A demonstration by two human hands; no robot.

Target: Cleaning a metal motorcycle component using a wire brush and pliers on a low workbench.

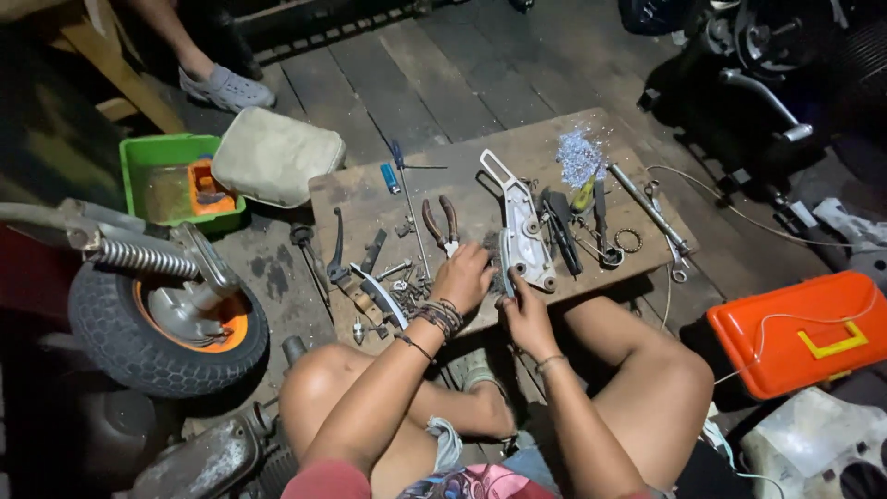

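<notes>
From the head camera, the left hand [465,275] and the right hand [527,312] were both closed around a thin grey metal part [505,263] at the near edge of the wooden board [370,199]. It looked flat and dull. Small screws [407,277] lay left of it. A slip could knock them off the board.
</notes>
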